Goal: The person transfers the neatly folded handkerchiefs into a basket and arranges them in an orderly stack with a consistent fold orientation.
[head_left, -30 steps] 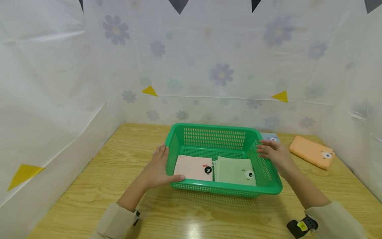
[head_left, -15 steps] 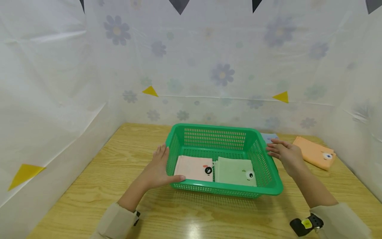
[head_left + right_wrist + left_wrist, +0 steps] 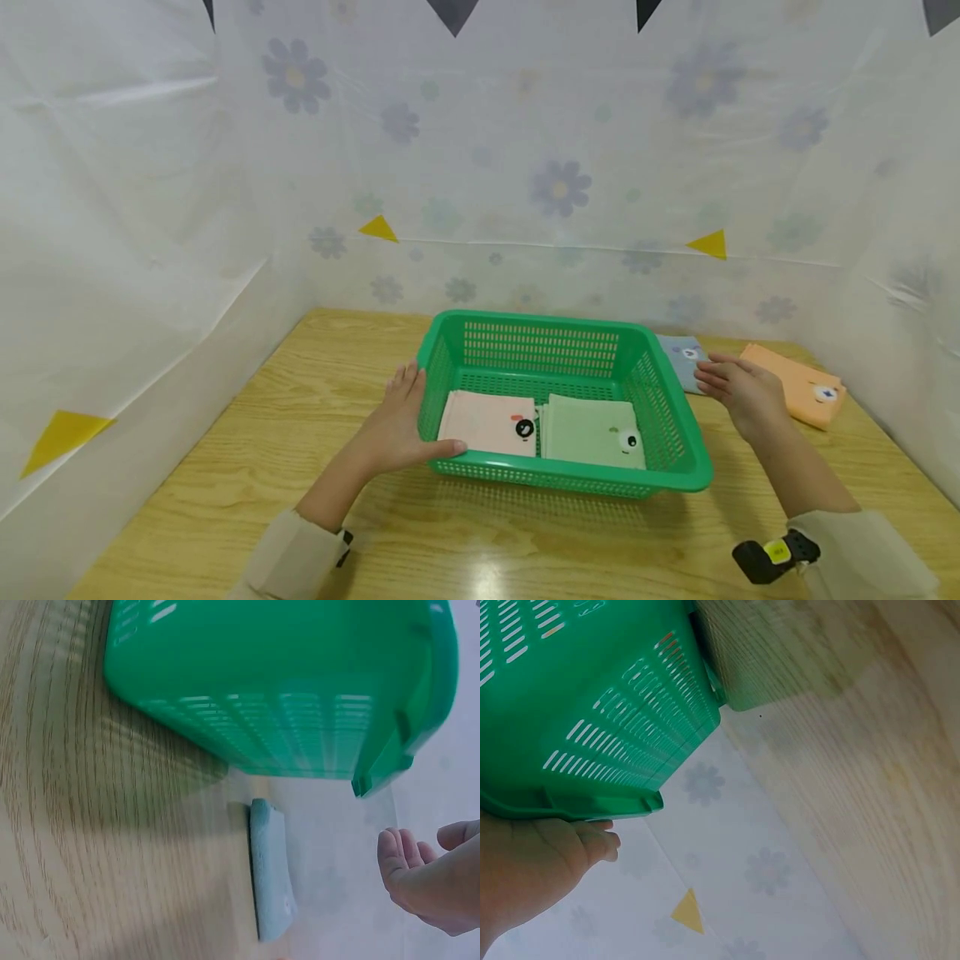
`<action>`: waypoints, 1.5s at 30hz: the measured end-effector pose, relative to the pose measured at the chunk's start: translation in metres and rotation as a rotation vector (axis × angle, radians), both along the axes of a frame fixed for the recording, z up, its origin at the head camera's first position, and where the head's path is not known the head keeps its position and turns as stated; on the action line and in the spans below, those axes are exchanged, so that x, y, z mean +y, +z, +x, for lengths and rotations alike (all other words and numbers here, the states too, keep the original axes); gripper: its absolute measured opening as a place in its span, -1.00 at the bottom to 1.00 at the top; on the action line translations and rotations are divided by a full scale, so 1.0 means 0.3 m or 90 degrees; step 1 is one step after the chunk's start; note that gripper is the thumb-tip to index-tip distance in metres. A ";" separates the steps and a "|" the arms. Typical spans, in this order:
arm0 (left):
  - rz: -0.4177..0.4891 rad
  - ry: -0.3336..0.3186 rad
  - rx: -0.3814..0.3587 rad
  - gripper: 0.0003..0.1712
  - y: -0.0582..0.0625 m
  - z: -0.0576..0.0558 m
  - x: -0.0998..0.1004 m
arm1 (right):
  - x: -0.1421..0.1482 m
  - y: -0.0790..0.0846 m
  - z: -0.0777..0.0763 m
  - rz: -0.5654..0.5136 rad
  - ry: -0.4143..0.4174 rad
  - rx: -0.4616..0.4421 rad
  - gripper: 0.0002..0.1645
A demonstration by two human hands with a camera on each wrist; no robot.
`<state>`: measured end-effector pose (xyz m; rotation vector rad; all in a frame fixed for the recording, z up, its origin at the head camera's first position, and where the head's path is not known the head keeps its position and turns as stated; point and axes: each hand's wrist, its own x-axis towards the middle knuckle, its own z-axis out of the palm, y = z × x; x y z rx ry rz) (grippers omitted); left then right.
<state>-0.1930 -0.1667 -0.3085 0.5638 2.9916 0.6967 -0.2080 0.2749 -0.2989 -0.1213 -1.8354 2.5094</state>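
Note:
A green plastic basket stands mid-table with a folded pink towel and a folded green towel side by side in its front half. My left hand rests on its left front corner, fingers along the left rim and thumb over the front rim. My right hand is in the air just right of the basket, holding nothing, fingers extended. Behind its fingertips lies a folded blue towel, partly hidden by basket and hand. A folded orange towel lies farther right, its near-left part hidden by that hand.
All of this is on a wooden table. Flower-printed white sheeting encloses the back and both sides. In the right wrist view the blue towel lies past the basket's side wall.
My right hand has moved right, away from the basket's right rim and toward the blue and orange towels; more of the blue one shows now. The left hand and basket have stayed put.

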 end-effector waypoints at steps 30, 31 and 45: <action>0.005 -0.004 -0.017 0.36 -0.006 -0.003 0.006 | 0.138 -0.160 -0.087 0.095 -0.143 -0.120 -0.35; 0.005 -0.004 -0.017 0.36 -0.005 -0.003 0.007 | 0.138 -0.163 -0.090 0.106 -0.150 -0.122 -0.35; 0.010 -0.008 -0.012 0.36 -0.012 0.007 0.010 | 0.117 -0.129 -0.115 0.274 -0.178 -0.170 -0.32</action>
